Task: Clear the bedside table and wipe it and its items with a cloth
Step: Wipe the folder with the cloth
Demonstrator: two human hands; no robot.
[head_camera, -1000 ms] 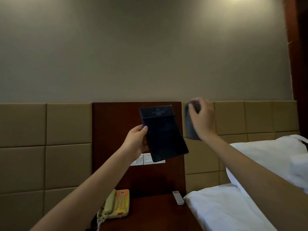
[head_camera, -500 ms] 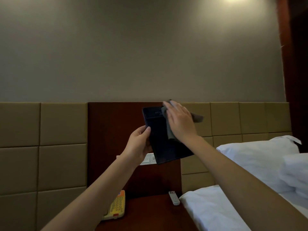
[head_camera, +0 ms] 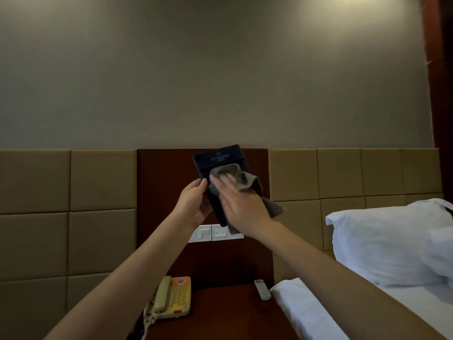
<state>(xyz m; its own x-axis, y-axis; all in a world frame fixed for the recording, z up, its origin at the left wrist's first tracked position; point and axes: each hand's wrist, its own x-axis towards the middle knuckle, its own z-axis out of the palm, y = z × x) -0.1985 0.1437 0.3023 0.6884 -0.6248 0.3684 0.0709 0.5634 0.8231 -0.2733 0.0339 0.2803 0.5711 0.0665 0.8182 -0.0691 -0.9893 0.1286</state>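
A dark blue flat holder (head_camera: pixel 219 160) with small pale lettering at its top is held up in front of the wooden wall panel. My left hand (head_camera: pixel 195 204) grips its left edge. My right hand (head_camera: pixel 241 207) presses a grey cloth (head_camera: pixel 241 179) flat against the holder's face, and a corner of the cloth hangs down to the right. The hand and cloth hide the holder's lower half. Below, the dark wooden bedside table (head_camera: pixel 225 312) carries a yellow telephone (head_camera: pixel 174 296) at the left and a white remote (head_camera: pixel 262 289) at the back right.
White wall switches (head_camera: pixel 213 233) sit on the wooden panel (head_camera: pixel 161 192) behind my hands. A bed with white sheets (head_camera: pixel 306 312) and a white pillow (head_camera: pixel 389 244) lies right of the table. Tan padded panels line the wall.
My right hand has brought the cloth from the right onto the holder and slid it down and left across its face. The view has shifted a little.
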